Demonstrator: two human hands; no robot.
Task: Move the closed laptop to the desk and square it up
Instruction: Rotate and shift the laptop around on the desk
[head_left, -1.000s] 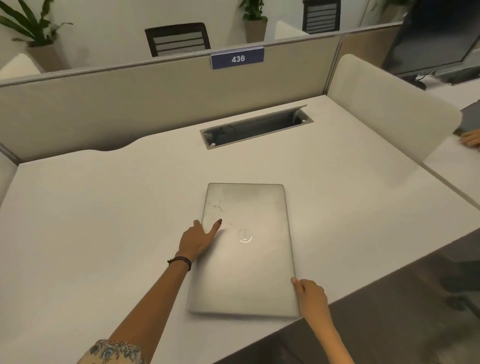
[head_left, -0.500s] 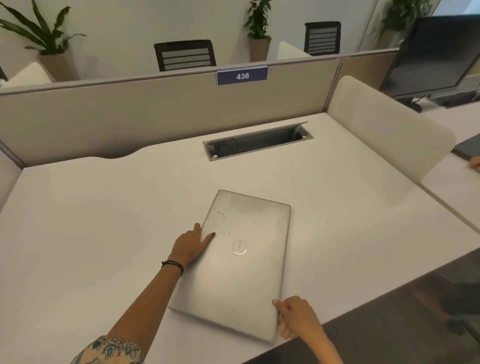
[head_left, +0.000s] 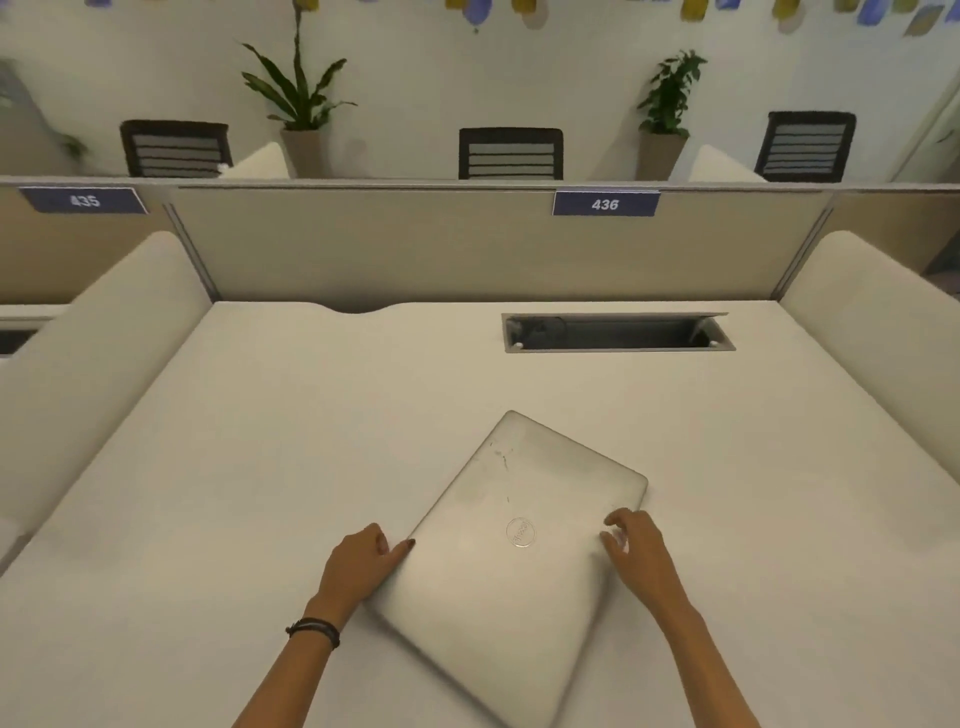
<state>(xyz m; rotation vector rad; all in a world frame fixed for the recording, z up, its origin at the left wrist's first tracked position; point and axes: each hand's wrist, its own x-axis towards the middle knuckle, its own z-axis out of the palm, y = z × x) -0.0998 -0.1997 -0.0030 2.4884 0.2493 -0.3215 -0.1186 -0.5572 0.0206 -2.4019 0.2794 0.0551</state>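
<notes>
The laptop (head_left: 511, 561) is a closed silver one with a round logo on its lid and scratches near its far corner. It lies flat on the white bench (head_left: 260, 467), lower centre of the frame, turned askew to the bench edges.

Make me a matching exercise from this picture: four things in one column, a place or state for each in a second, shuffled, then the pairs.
Things
1. laptop
2. left hand
3. right hand
4. cable tray

Places or states
A. recessed in the desk, open
B. fingers on the lid near its right edge
C. closed, lying askew on the desk
D. against the lid's left edge, bracelet at the wrist

Pairs: 1-C, 2-D, 3-B, 4-A
</notes>
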